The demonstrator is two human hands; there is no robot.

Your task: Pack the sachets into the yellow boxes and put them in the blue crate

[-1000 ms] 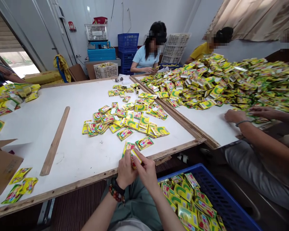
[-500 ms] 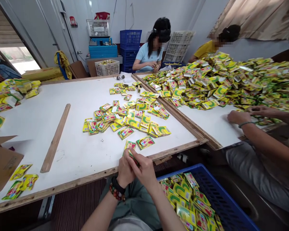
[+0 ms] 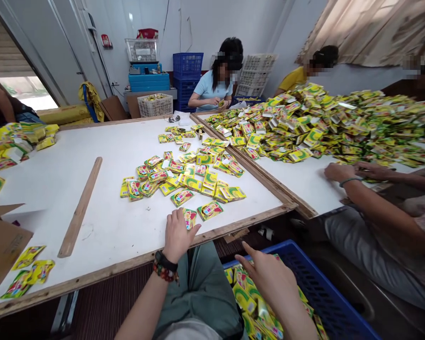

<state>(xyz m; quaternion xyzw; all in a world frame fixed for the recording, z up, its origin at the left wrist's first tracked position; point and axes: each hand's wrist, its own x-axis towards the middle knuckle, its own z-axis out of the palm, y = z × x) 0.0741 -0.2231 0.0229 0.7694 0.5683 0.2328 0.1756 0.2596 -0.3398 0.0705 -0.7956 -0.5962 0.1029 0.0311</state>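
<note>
My left hand (image 3: 178,233), wearing a dark band and a beaded bracelet, is at the table's near edge. Its fingers touch the left side of a small yellow-green printed box (image 3: 190,218), and the thumb is spread out by the box's right lower corner. My right hand (image 3: 269,276) hovers over a blue basket (image 3: 330,295) of similar boxes, thumb and forefinger apart; nothing shows between them. Its other fingers are partly hidden. Just beyond my left hand lie another box (image 3: 210,210) and a loose group of boxes (image 3: 189,177).
A wooden strip (image 3: 80,208) lies across the white table (image 3: 123,226). A wooden rail (image 3: 262,174) divides it from a large heap of boxes (image 3: 304,123), where a co-worker's hands (image 3: 343,172) are. An open carton (image 3: 7,245) and several yellow packets (image 3: 30,271) are at left.
My hands were together over a box at the table edge. Now they are apart: the right has moved right and down over the basket, and the left touches a box on the table.
</note>
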